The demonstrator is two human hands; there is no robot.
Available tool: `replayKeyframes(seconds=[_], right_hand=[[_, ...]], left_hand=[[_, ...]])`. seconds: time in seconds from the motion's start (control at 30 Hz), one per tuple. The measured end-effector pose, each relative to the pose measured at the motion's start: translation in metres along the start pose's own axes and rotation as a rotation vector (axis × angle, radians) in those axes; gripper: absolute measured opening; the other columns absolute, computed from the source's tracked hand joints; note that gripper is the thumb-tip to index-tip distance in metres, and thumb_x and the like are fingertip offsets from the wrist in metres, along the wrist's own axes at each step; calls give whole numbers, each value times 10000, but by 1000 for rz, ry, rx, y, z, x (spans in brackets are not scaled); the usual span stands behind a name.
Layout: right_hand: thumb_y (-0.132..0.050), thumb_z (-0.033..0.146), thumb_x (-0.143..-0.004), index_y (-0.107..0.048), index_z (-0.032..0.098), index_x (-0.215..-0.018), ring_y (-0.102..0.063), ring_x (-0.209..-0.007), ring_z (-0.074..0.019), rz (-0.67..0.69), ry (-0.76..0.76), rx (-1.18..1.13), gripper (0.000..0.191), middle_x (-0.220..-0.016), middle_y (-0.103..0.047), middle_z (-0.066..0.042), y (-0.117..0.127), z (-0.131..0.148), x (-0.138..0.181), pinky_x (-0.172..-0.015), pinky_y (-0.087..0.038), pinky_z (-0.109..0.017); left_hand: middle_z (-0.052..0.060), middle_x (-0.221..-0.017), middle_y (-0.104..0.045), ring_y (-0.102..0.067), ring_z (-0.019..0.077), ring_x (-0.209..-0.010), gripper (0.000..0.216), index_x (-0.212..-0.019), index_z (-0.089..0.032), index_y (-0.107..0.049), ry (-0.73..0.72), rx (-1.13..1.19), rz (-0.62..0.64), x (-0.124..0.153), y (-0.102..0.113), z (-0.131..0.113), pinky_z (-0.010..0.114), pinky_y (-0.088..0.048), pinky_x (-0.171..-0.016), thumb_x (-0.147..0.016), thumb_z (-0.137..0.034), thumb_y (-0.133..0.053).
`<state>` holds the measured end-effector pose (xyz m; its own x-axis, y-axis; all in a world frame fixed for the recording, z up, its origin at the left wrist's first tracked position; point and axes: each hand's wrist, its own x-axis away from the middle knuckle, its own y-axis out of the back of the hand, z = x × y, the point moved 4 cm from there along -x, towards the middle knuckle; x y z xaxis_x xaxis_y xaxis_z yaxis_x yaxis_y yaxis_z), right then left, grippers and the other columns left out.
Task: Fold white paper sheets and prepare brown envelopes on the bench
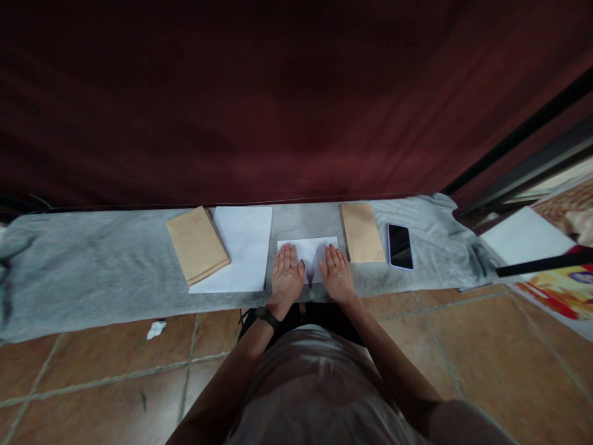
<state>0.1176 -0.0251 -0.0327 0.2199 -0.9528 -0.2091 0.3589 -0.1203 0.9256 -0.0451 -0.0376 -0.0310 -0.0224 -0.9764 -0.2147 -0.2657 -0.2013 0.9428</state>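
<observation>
readable text: none anywhere in view
left brown envelope (197, 244): faint reddish print near its far edge, too blurred to read
right brown envelope (362, 233): plain face, no lettering shows
large white sheet (245, 247): blank
folded paper (309, 248): blank on the visible part
phone (400, 246): screen dark, no brand mark shows
colourful print (563, 287): far right, yellow, red and blue shapes, no letters legible
wristband (267, 317): black, too small to tell any marking
</observation>
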Motion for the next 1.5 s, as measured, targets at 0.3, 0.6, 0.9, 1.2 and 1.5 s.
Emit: replayKeyframes(seconds=[0.3, 0.6, 0.9, 1.2, 1.5], right_hand=[[-276, 332, -1076, -481, 115, -1492, -368, -1478, -247, 67, 174, -64, 512, -1562, -457, -132, -13, 20, -38, -1229, -278, -479], [-324, 376, -1067, -442, 108, -1517, -370, -1473, -281, -18, 64, -4, 537, -1570, -439, -151, -19, 1, -36, -1201, -298, -489], [-341, 354, -1060, -430, 72, -1513, -391, -1451, -313, -81, 24, 11, 541, -1556, -450, -186, -16, -14, -36, -1173, -325, -498], [-413, 233, -1007, -562, 108, -1409, -507, -1298, -318, 69, 34, 67, 447, -1407, -583, -183, -3, -25, -70, -1166, -296, -504], [-537, 150, -913, -712, 119, -1166, -562, -1210, -261, 327, -2, 3, 310, -1169, -688, -163, 15, -33, -102, -1093, -400, -344]], left_hand=[[173, -1627, -330, -200, 244, -1545, 591, -1560, -54, -306, -192, 11, 159, -23, -20, -21, 474, -252, -1257, -979, -165, -301], [191, -1616, -337, -234, 254, -1538, 589, -1543, -27, -328, -108, -17, 94, -25, -13, 1, 470, -242, -1256, -1002, -262, -319], [216, -1614, -329, -238, 296, -1535, 612, -1549, -25, -306, 10, -14, 24, -8, -6, 17, 505, -269, -1240, -1015, -320, -351], [222, -1600, -357, -243, 296, -1534, 625, -1559, -39, -282, 22, -25, -19, 11, 0, 18, 516, -279, -1235, -1038, -380, -330], [212, -1585, -390, -285, 309, -1520, 599, -1526, -42, -364, 21, 38, -27, 11, 6, 18, 523, -297, -1228, -1032, -381, -351]])
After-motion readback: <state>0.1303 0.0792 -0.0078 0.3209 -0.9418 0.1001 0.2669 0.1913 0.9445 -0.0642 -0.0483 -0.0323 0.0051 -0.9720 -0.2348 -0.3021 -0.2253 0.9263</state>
